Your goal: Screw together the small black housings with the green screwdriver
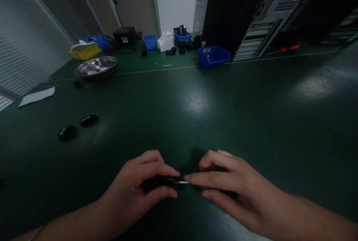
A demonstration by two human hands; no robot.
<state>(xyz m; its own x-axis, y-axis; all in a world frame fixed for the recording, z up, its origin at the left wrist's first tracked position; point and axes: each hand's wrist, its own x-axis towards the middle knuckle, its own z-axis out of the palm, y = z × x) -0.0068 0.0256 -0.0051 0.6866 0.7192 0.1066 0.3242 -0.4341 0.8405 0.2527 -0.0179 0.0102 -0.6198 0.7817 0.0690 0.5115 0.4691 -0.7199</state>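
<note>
My left hand [145, 181] pinches a small black device [179, 186] between thumb and fingers, just above the green table. Much of the device is hidden by those fingers, and its exact kind does not show. A thin pale strip [182, 182] sticks out at its right end. At that end, the index fingertip of my right hand [232, 181] touches or nearly touches the strip. The right thumb is held apart below, with nothing seen between it and the fingers. Two similar small black devices [88, 120] with greenish tops lie to the left on the table.
A steel bowl [97, 67] and a white sheet [37, 96] lie at the far left. Along the back stand a yellow bin [85, 51], a black box [125, 36], a white device [165, 41] and blue bins [214, 56]. A red-handled tool [290, 48] lies near metal cabinets.
</note>
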